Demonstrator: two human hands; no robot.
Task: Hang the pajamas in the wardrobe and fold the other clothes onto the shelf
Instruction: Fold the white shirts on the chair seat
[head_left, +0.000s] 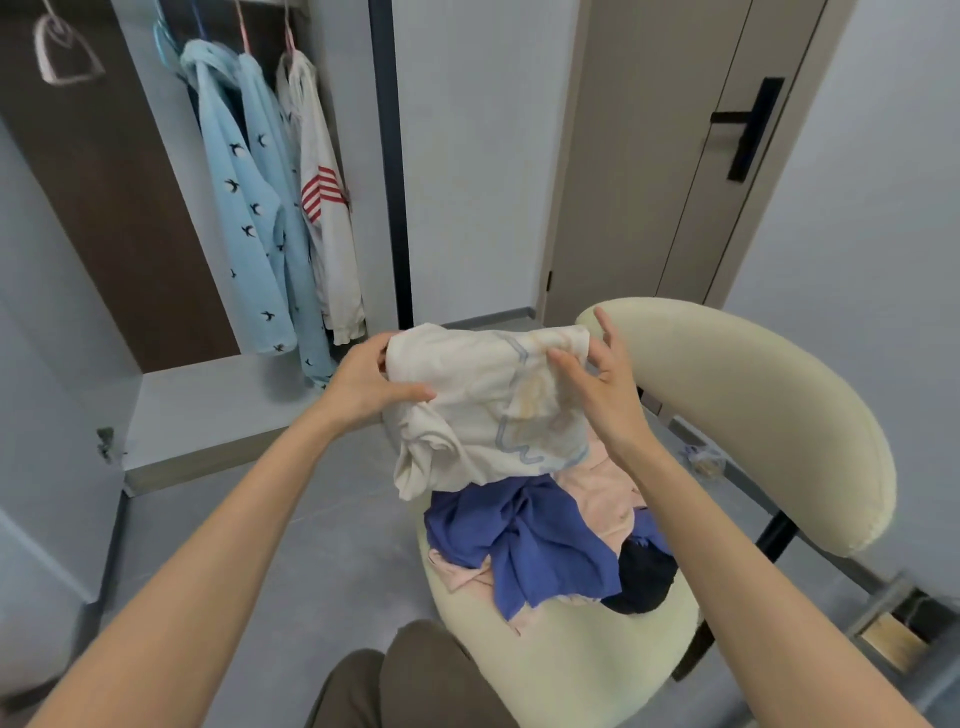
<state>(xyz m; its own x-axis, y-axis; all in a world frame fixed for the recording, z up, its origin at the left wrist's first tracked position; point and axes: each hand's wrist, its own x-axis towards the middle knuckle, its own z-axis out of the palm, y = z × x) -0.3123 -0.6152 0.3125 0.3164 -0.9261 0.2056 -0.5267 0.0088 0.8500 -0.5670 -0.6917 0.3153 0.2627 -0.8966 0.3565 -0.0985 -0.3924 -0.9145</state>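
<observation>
Head view: you are looking down at a grey floor (311, 519) in a small room, with an open wardrobe with a dark brown back panel (119, 208) on your left and a beige door (649, 156) with a black lever handle (753, 124) ahead on the right. A pale, bare shelf (208, 410) forms the wardrobe's bottom. On the rail hang light blue pajamas printed with dark birds (244, 208), a white jacket with red stripes (327, 249) just beside them, and an unused whitish hanger (62, 52) farther left. A cream padded chair (753, 405) stands between you and the door, its seat carrying a heap: a crumpled blue garment (535, 545), a pale pink one (597, 493) and a dark navy one (644, 577). Above that heap you hold up a cream shirt with a faint blue and yellow print (483, 400). Your left hand (371, 382) grips its left edge, thumb across the front; your right hand (605, 395) pinches the upper right part, thumb in front and fingers behind.
</observation>
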